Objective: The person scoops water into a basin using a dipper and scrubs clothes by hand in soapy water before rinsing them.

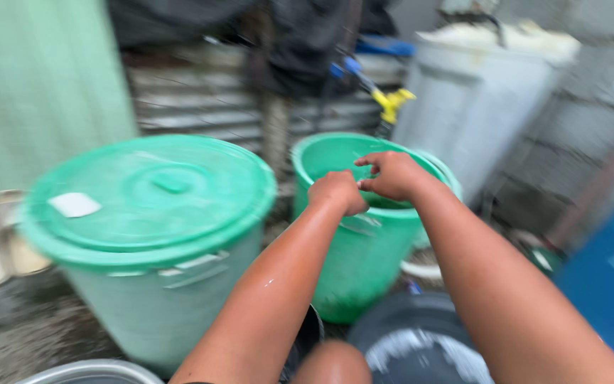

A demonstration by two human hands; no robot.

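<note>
Head view, blurred throughout by motion. Left hand (337, 192) held over the near rim of the open green bucket (364, 249), fingers curled into a loose fist, knuckles up; nothing seen inside the fist, and contact with the rim could not be told through the blur. Right hand (391, 175) just beside the left and touching it, over the bucket's mouth, fingers bent and pinched toward the left hand (whether something small was gripped between them could not be told). Both forearms wet and glistening, reaching forward from the bottom of the frame.

Open green bucket stood upright on the ground, centre of the frame, handle hanging against its front wall. To its left, just beside it, a larger pale green bin closed with a green lid (152, 192), a small white patch on the lid. Behind the bucket, a yellow and blue hose nozzle (391, 102) against corrugated metal sheeting (200, 99). Farther right, a white drum (477, 107) before a grey block wall. Below the right forearm, a dark basin (413, 341); at the right edge, a blue container (609, 277). At the bottom left, a metal basin rim (94, 371).
</note>
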